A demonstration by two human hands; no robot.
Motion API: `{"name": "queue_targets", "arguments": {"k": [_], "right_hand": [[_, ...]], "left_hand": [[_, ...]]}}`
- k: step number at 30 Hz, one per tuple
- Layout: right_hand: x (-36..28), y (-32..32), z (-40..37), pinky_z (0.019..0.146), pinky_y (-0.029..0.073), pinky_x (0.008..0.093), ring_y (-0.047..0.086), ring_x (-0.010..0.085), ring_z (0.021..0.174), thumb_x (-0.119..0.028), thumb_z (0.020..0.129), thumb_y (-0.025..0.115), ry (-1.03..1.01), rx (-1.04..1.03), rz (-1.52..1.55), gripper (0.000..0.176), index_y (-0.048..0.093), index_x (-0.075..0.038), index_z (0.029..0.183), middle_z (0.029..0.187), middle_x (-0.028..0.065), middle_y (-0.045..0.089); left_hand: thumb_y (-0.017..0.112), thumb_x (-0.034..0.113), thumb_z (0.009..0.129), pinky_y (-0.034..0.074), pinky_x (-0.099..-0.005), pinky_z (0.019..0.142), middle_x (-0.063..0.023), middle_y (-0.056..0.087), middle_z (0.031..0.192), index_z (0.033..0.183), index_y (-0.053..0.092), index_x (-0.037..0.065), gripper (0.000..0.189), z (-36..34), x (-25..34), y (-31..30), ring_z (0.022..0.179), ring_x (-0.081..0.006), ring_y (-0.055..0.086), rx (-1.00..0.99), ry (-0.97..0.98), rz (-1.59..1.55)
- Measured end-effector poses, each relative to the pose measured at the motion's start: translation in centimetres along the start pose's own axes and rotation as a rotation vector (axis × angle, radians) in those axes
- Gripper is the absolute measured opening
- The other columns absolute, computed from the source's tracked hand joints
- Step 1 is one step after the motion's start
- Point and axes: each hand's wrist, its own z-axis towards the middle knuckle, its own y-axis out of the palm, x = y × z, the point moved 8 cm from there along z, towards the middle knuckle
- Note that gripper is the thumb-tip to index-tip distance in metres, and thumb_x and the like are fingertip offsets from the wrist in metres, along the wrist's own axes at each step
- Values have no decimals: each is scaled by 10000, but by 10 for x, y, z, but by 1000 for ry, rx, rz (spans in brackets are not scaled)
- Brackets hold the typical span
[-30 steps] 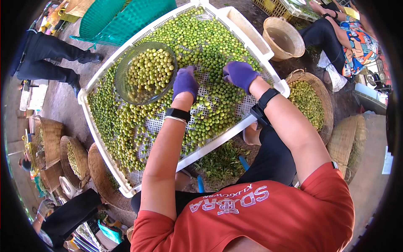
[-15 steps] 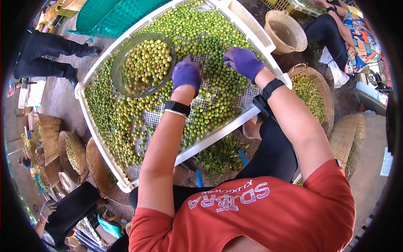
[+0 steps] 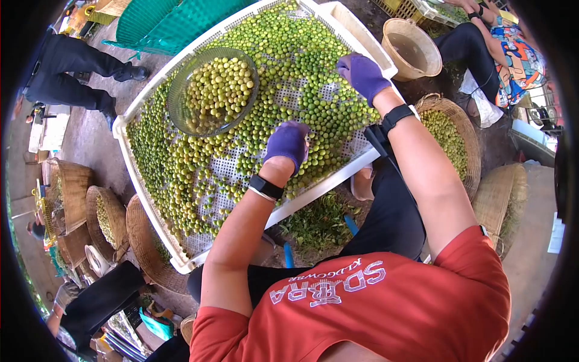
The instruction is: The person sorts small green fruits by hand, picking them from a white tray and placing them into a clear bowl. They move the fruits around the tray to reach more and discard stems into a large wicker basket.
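A large white perforated tray [image 3: 158,220] lies before me, strewn with small round green and yellow-green fruits [image 3: 181,175]. On its left half sits a see-through mesh-like bowl [image 3: 180,90] heaped with paler yellowish fruits [image 3: 220,87]. My left hand [image 3: 288,145], in a purple glove, is curled low over the fruits right of the bowl. Farther up and right, my right hand [image 3: 363,75], gloved the same way, hovers curled near the tray's right rim. The fingertips of both hands are mostly hidden, so whatever they hold does not show.
A wicker basket of fruits [image 3: 443,136] and a beige bucket [image 3: 413,48] stand on the right. Several baskets [image 3: 151,241] line the left floor. A teal woven container [image 3: 163,27] is behind the tray. Leaves [image 3: 319,223] lie below it. Other people stand or sit nearby.
My left hand has moved down and right, away from the bowl. My right hand has shifted up and right toward the tray's rim. Framing has shifted slightly.
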Motion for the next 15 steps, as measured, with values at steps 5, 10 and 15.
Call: {"name": "queue_targets", "arguments": {"k": [5, 10, 15], "right_hand": [[-1, 41, 8, 779, 495, 462, 626, 362, 905, -285, 824, 615, -37, -84, -43, 219, 647, -93, 924, 935, 178, 645], [-16, 39, 5, 762, 507, 464, 643, 355, 888, -322, 785, 685, 40, -101, -155, 274, 647, -61, 861, 920, 177, 655], [-12, 41, 4, 759, 501, 468, 638, 371, 854, -310, 792, 672, 32, -70, -161, 260, 657, -63, 871, 910, 183, 654]], "left_hand": [[671, 178, 773, 505, -445, 838, -163, 638, 1047, 951, 651, 89, 200, 3, -2, -2, 999, -350, 609, -89, -90, -58], [636, 133, 743, 521, -431, 786, -165, 666, 972, 906, 667, 115, 167, 5, -3, 1, 914, -375, 636, -185, -158, -115], [637, 163, 813, 514, -335, 680, -129, 695, 840, 1008, 652, 33, 235, 7, -20, -18, 770, -244, 679, 226, -6, -776]]}}
